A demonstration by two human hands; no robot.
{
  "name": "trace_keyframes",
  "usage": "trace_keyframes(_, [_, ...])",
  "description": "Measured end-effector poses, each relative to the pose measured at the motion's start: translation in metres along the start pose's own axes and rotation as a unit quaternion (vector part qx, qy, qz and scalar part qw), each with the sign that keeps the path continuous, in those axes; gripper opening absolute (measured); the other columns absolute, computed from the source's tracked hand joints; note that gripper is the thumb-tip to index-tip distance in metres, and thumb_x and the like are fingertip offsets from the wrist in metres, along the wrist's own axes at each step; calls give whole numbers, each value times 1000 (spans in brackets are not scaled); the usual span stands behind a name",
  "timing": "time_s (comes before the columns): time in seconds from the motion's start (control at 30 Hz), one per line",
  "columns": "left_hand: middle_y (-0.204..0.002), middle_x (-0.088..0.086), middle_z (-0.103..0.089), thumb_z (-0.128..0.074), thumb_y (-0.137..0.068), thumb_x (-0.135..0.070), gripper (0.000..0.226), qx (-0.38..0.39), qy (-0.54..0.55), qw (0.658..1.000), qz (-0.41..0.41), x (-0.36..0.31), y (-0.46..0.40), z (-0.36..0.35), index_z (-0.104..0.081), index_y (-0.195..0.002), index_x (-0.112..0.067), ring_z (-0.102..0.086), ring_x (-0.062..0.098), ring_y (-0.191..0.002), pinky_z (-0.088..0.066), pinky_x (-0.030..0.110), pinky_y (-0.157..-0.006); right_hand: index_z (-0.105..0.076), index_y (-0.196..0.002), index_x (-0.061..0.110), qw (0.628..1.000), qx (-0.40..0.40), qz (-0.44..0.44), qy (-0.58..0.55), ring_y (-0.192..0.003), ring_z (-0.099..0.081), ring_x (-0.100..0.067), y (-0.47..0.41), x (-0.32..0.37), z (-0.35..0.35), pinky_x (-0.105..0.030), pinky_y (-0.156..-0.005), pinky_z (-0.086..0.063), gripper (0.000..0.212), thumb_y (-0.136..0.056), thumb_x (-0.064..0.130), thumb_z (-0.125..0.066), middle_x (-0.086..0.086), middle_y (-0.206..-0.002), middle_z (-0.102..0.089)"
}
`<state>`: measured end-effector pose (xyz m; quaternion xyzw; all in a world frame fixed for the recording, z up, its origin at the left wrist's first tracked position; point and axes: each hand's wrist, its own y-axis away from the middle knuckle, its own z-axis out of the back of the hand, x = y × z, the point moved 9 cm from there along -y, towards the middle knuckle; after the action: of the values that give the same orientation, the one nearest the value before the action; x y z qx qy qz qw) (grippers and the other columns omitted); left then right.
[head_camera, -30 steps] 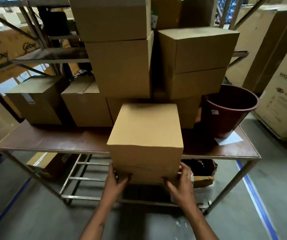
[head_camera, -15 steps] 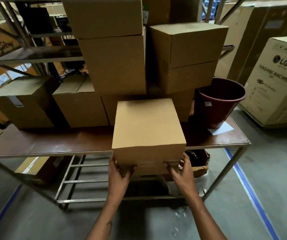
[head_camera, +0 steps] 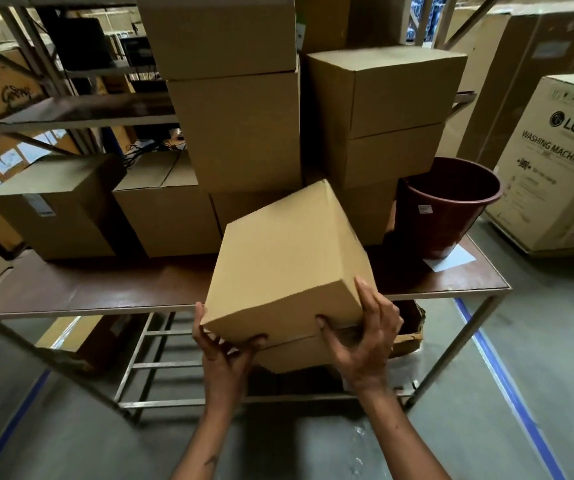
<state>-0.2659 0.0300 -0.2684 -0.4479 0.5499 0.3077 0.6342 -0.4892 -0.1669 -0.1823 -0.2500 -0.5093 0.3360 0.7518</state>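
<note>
A plain brown cardboard box [head_camera: 285, 261] is in the air in front of the brown table [head_camera: 105, 289], tilted and turned so one corner points at me. My left hand [head_camera: 225, 344] grips its near bottom-left corner, thumb on the front face. My right hand [head_camera: 365, 334] grips the bottom-right edge, fingers spread up the right side. Both forearms reach in from the bottom of the view. Part of the table's front edge is hidden behind the box.
Stacked cardboard boxes [head_camera: 240, 129] fill the back of the table. A dark red bucket [head_camera: 444, 206] and a white paper [head_camera: 450, 259] sit at its right end. A washing machine carton [head_camera: 555, 161] stands right. Metal shelving [head_camera: 71, 109] rises left. Blue floor lines [head_camera: 507, 382] flank the table.
The box has come off the table toward me and rotated clockwise, tilting. My right hand has slid up its right side; my left stays at the lower corner.
</note>
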Motion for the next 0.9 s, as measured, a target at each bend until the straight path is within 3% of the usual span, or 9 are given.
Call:
trace_keyframes(0.13, [-156, -7, -45, -87, -81, 3, 117, -26, 24, 999, 28, 17, 3, 13, -12, -163, -35, -64, 7, -130, -64, 42, -98, -62, -152, 16, 992, 15, 97, 73, -125, -64, -29, -13, 49, -11, -51, -97, -43, 83, -87, 65, -81, -4, -150, -63])
trace_keyframes(0.3, [-148, -4, -47, -83, -84, 8, 104, -40, 49, 995, 81, 41, 5, 12, -18, -158, -24, -69, 0, -121, -66, 34, -91, -67, -148, 22, 981, 51, 168, 84, -133, -63, -25, -18, 79, -27, -49, -100, -41, 70, -91, 61, -80, 3, -154, -62])
trace_keyframes(0.4, [-151, 4, -51, -91, -86, -11, 94, -45, 69, 988, 132, 58, 16, 10, -28, -151, -35, -71, 21, -126, -65, 49, -94, -66, -148, 27, 972, 98, 192, 94, -142, -57, -21, -16, 90, -43, -48, -108, -38, 60, -97, 58, -76, 8, -158, -58])
trace_keyframes(0.53, [-147, 6, -56, -90, -82, -26, 85, -22, 56, 986, 156, 66, 26, 1, -36, -147, -36, -72, 21, -124, -63, 53, -97, -66, -148, 26, 965, 134, 209, 81, -149, -51, -19, -11, 99, -56, -43, -118, -31, 51, -101, 45, -74, 8, -158, -58])
trace_keyframes(0.67, [-151, 7, -41, -94, -82, -35, 77, -22, -51, 987, 149, 76, 14, 0, -46, -142, -36, -72, 27, -119, -65, 37, -96, -64, -149, 26, 964, 152, 200, 83, -151, -49, -19, -15, 94, -67, -41, -120, -31, 51, -101, 37, -75, 6, -157, -59])
trace_keyframes(0.73, [-146, -1, -35, -93, -79, -41, 77, -19, -105, 985, 137, 80, 5, -3, -50, -141, -30, -66, 24, -121, -63, 41, -102, -61, -153, 25, 961, 167, 201, 88, -154, -46, -18, -14, 90, -71, -39, -123, -31, 54, -101, 30, -76, 2, -159, -57])
trace_keyframes(0.8, [-145, 4, -39, -92, -81, -42, 79, -25, -154, 981, 117, 75, 0, -6, -50, -145, -21, -61, 29, -124, -58, 46, -107, -57, -156, 23, 961, 183, 194, 80, -157, -42, -18, -15, 86, -75, -39, -126, -31, 58, -101, 22, -76, -2, -161, -54])
trace_keyframes(0.9, [-146, 18, -48, -92, -86, -31, 79, -48, -234, 967, 86, 55, -5, -4, -49, -149, -12, -60, 38, -126, -53, 40, -99, -56, -155, 18, 955, 211, 199, 68, -158, -38, -14, -16, 82, -81, -38, -128, -30, 58, -101, 13, -75, -2, -161, -53])
